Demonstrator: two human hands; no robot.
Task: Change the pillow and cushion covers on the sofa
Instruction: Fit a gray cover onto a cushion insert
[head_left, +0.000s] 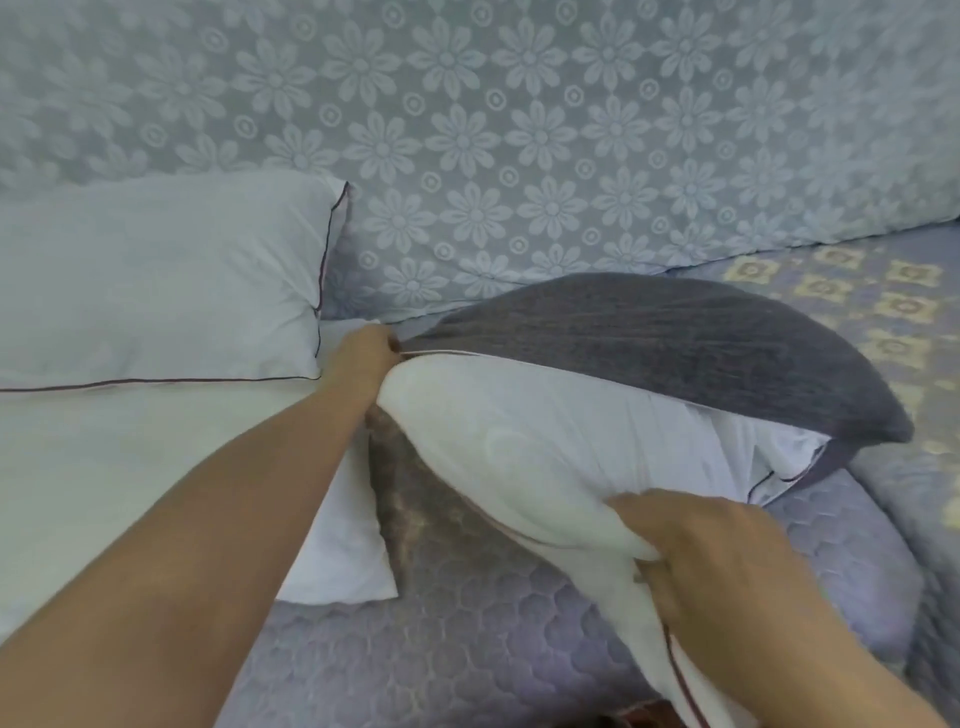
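Nearest the camera, the right hand (722, 556) grips a bunched fold of the white pillow (545, 452), fingers curled into its soft near edge. That pillow lies on the sofa seat (467, 649), half in and half out of a dark grey cover (675, 343), whose open mouth runs along the pillow's upper side with the grey cloth draped over the far half. At the far left corner of that opening the left hand (369, 353) pinches the cover's edge, fingers closed on the seam. Whether the pillow is going in or coming out cannot be told for sure; it looks like the step of parting the two. To do it well, the left hand should hold the cover's corner firm as an anchor while the right works the filling in short pulls, not one hard tug, since the soft filling will bunch and catch at the mouth. Keeping the opening stretched wide would likely help the corners pass. The far right corner (779, 478), where white cloth shows folded under the grey, may snag. Beside all this, to the left, a second white pillow with dark piping (156, 280) leans against the flowered backrest (519, 130), and a flat white case (156, 467) lies on the seat under the left forearm.
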